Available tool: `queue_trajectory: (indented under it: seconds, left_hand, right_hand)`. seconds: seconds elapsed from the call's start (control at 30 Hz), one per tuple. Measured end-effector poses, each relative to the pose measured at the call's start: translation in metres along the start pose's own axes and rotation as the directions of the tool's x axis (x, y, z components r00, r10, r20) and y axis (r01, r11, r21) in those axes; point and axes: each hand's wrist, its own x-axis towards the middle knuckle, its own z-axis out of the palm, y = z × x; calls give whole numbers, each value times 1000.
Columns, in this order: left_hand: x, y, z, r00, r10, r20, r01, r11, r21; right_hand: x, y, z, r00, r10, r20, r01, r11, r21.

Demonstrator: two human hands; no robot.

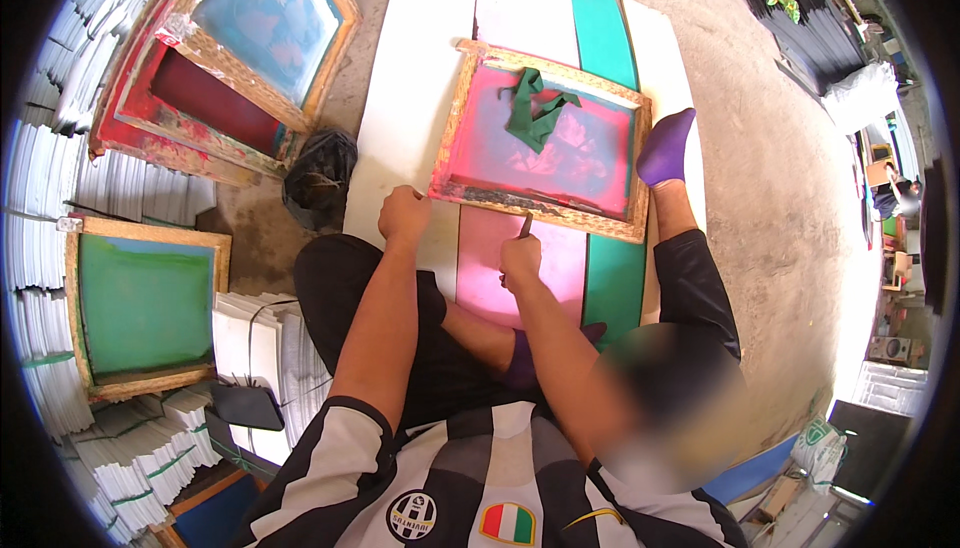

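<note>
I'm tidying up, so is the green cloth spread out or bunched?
Bunched, not spread: the green cloth lies in narrow, bent folds on the frame.

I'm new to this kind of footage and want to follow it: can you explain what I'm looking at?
There's no robot here, just a person working with bare hands. The one picture comes from a fisheye camera on their head, looking down, so straight edges bend near the rim. A wooden frame lies across white, pink and green boards, with a crumpled green cloth on it. The right hand holds a dark tool by the frame's near edge. The left hand is at its near left corner; whether it grips anything is unclear.
</note>
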Motion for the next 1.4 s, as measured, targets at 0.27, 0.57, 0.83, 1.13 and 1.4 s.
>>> queue_trajectory:
  seconds: [0.27,0.57,0.83,1.13,1.4]
  left_hand:
    - [-5,4,-2,1000,10,23,-10,1000,3]
    - [-6,2,-2,999,47,19,-46,997,-56]
    - [-4,-1,2,999,47,26,-44,996,-77]
    - [-2,3,6,997,59,39,-55,994,-93]
    - [-4,4,7,998,67,13,-66,994,-90]
  right_hand:
    - [-7,-1,26,960,-64,-274,12,982,-186]
    - [14,-3,-34,913,119,390,-261,905,336]
    - [24,-43,-78,765,274,583,-389,918,79]
    - [28,-6,-54,899,101,427,-153,984,89]
    - [-14,0,-13,951,-282,-129,175,830,-529]
